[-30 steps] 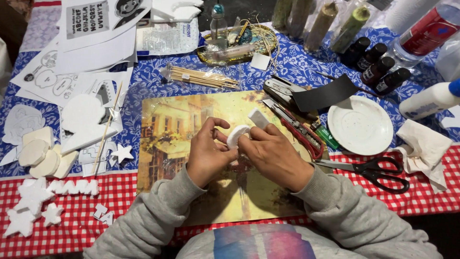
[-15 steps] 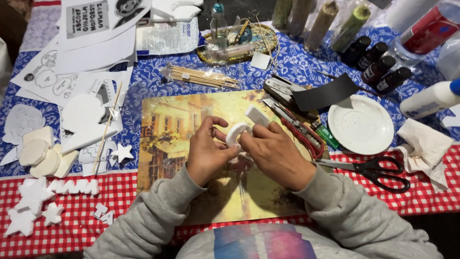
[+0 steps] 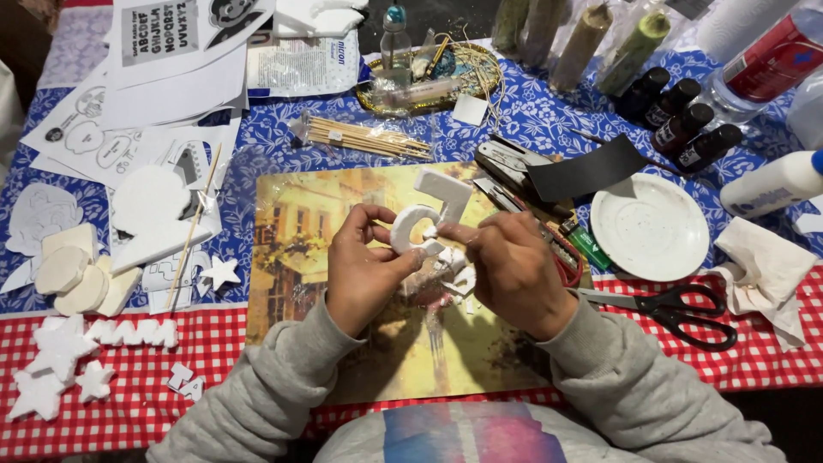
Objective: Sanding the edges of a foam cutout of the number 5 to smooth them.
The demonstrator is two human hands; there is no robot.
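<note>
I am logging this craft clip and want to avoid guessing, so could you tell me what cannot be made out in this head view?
- White foam ring: its lower part is hidden by the left hand and right hand.
- Any tool in the right hand: covered by its fingers.
- Glue bottle: cut off by the right edge.
- Black scissors: blade tips hidden behind the right wrist.
</note>
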